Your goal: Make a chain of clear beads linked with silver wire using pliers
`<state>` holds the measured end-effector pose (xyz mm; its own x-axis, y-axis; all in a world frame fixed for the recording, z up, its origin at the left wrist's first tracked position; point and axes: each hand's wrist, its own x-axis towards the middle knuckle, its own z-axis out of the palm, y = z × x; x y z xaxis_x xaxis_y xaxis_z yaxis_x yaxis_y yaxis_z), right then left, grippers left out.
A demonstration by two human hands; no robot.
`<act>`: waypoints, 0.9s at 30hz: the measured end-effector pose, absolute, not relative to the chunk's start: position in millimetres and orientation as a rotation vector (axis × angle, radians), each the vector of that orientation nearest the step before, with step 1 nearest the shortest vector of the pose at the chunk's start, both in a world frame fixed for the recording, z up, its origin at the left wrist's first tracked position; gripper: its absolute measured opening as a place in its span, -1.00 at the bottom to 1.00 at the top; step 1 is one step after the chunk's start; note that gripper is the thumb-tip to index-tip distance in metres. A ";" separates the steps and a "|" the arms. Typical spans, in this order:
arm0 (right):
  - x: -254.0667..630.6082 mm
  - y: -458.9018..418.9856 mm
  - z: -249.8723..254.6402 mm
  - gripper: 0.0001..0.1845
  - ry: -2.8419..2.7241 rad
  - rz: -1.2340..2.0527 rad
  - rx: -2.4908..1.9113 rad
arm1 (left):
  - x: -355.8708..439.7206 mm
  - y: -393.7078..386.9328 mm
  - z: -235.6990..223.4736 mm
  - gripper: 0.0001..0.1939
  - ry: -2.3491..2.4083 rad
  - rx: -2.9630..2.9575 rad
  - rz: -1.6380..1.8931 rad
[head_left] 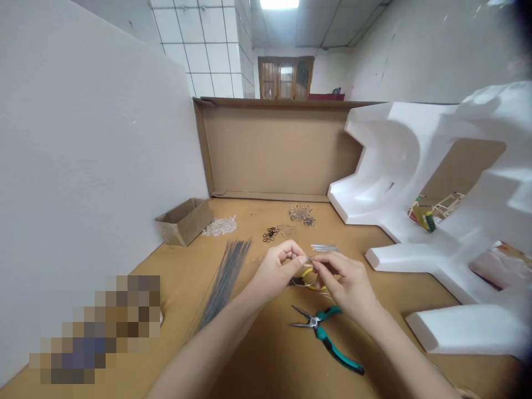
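"How are you holding it?"

"Between both hands. My left hand (pixel 276 269) is closed to a pinch, thumb against fingers, and my right hand (pixel 347 277) pinches in from the other side. The small wire piece (pixel 308 259) sits between the two sets of fingertips, held above the bench (pixel 266 343)."

"Any trick to it?"

"I'd grip right beside the spot being worked, keep the left side steady and let the right make small, gentle turns; wire this thin probably bends where you don't want it. If fingers slip, the green-handled pliers (pixel 313 321) lie open, near my right wrist."

"What does it look like?"

"Slim and metallic-looking, mostly hidden by my fingertips. A fine curved strand (pixel 302 286) shows below, by the yellow-handled tool (pixel 307 272); whether it belongs to the same piece, I can't tell."
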<state>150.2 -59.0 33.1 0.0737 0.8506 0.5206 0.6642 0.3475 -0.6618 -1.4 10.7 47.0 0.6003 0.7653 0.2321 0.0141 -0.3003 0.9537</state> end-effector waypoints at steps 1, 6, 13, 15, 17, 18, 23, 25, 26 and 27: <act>149.2 -59.1 32.3 -0.83 -1.670 0.178 -1.375 | -1.4 9.8 47.9 -0.83 0.648 1.711 0.848; 146.6 -56.3 35.4 -0.81 -1.516 0.428 -1.393 | 1.4 4.1 45.0 -0.85 0.743 1.832 1.040; 153.5 -48.2 40.8 -0.75 -1.227 1.059 -1.172 | 7.3 9.0 39.0 -0.83 0.706 1.662 1.061; 154.5 -47.8 39.9 -0.75 -1.225 1.010 -1.177 | 8.2 10.2 40.6 -0.82 0.670 1.626 1.030; 154.2 -49.0 39.2 -0.76 -1.231 0.950 -1.196 | 8.6 10.0 41.7 -0.81 0.657 1.623 1.007; 153.6 -50.0 39.0 -0.76 -1.243 0.930 -1.204 | 8.6 9.4 41.7 -0.81 0.658 1.629 0.999; 147.9 -56.0 37.9 -0.78 -1.355 0.811 -1.229 | 7.7 4.0 36.7 -0.79 0.625 1.679 0.998; 145.6 -57.3 36.8 -0.78 -1.370 0.761 -1.243 | 7.7 2.3 34.4 -0.78 0.622 1.697 1.000; 144.8 -57.6 36.2 -0.78 -1.374 0.737 -1.254 | 8.0 1.9 33.5 -0.77 0.623 1.702 1.001; 144.2 -57.6 35.7 -0.78 -1.378 0.712 -1.265 | 8.6 2.0 32.6 -0.77 0.623 1.703 1.007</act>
